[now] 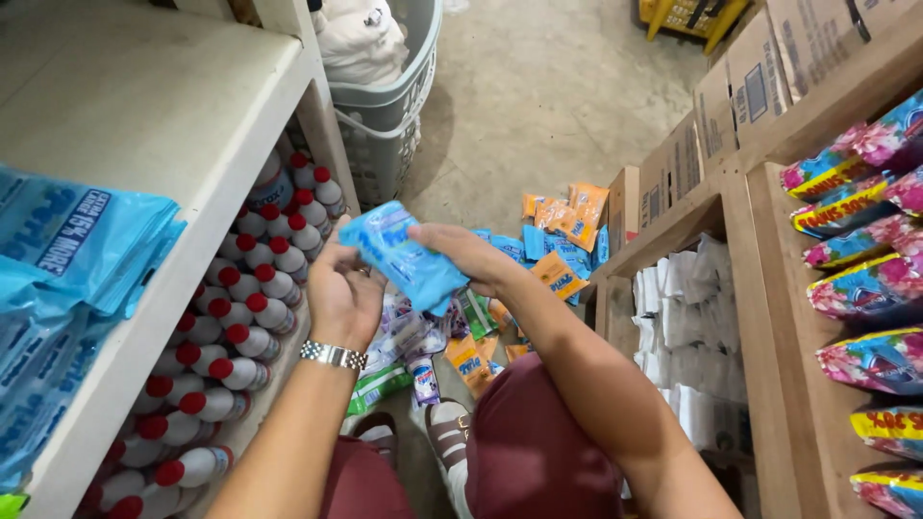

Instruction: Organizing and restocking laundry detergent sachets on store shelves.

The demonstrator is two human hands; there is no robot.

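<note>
- Both hands' fingers [452,240] grasp a blue sachet [404,255].
- Left of them, red-capped bottles [245,317] crowd the shelf [192,125].
- Below and beyond the fingers, loose sachets [558,240] litter the floor [538,106].

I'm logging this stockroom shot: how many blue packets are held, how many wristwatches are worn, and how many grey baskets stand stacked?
Blue packet, held: 1
Wristwatch: 1
Grey baskets: 2
Total: 4
</note>
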